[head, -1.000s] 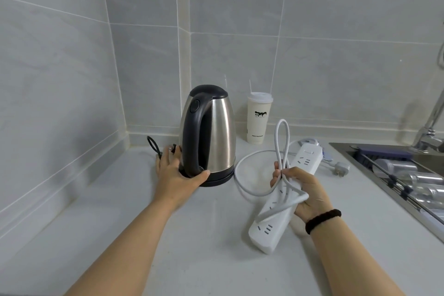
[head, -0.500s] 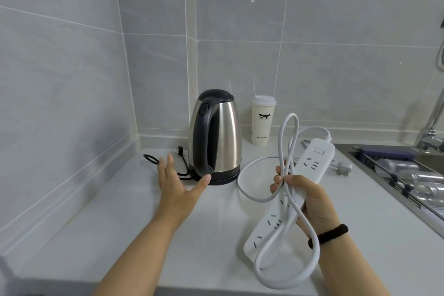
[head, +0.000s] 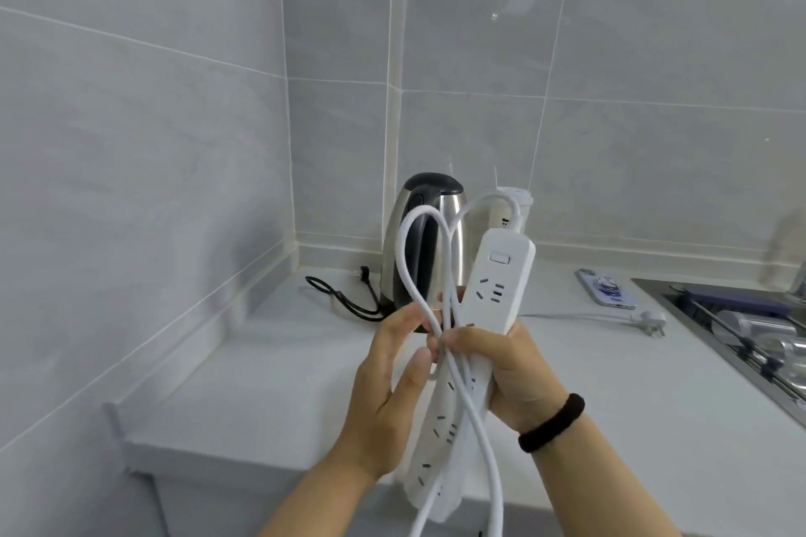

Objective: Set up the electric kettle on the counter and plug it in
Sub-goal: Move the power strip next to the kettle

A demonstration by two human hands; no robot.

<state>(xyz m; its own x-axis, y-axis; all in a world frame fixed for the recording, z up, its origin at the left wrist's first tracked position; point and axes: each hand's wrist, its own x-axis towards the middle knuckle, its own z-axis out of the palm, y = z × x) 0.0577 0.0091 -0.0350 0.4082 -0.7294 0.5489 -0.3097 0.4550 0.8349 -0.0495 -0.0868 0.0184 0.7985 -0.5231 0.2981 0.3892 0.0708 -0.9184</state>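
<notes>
Hands meet in front of the person, raised above the table (head: 270, 384). The right hand (head: 510, 375) grips a white power strip (head: 493, 279), its fingers curled round the body and over loops of the strip's white cord (head: 412, 257). The left hand (head: 388, 379) pinches that cord just beside the right hand, thumb and fingers closed on it. A black hair band (head: 551, 423) circles the right wrist. Behind the strip, the steel kettle (head: 425, 240) stands upright on the table near the wall corner, its black cord (head: 344, 301) lying coiled to its left with the plug end loose on the surface. A white cup (head: 521, 205) stands behind the kettle, partly hidden. To the right lie a phone (head: 606, 288) and the strip's white plug (head: 652, 320), near the sink (head: 741, 327).
</notes>
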